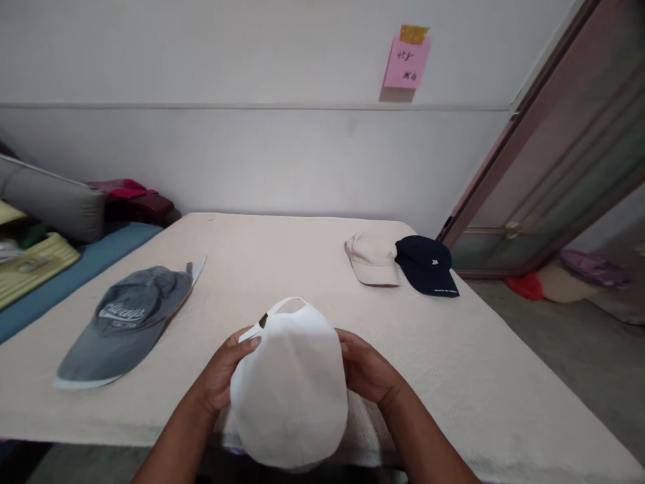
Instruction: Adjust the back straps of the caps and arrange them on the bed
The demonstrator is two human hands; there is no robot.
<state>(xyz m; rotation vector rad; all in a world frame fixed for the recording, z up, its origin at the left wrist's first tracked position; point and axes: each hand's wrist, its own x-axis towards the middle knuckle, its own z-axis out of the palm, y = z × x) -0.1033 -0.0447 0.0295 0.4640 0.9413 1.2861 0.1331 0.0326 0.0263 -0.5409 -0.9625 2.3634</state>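
Observation:
Both my hands grip a white baseball cap (pixel 292 396) above the near edge of the table, its crown toward me and its rear strap opening at the far side. My left hand (pixel 229 366) is closed on the left side, the thumb lying by the loose strap end and its buckle. On the opposite side my right hand (pixel 365 366) is closed on the cap, some fingers hidden behind it. A grey-blue cap (pixel 134 316) with white lettering lies to the left. Far right, a beige cap (pixel 373 257) rests against a navy cap (pixel 427 263).
A cream cloth covers the table (pixel 272 259), which reaches back to a white wall. On the wall hangs a pink note (pixel 407 64). A grey cushion (pixel 55 198) and folded items lie at left. A framed door (pixel 544 154) and red and purple items stand at right.

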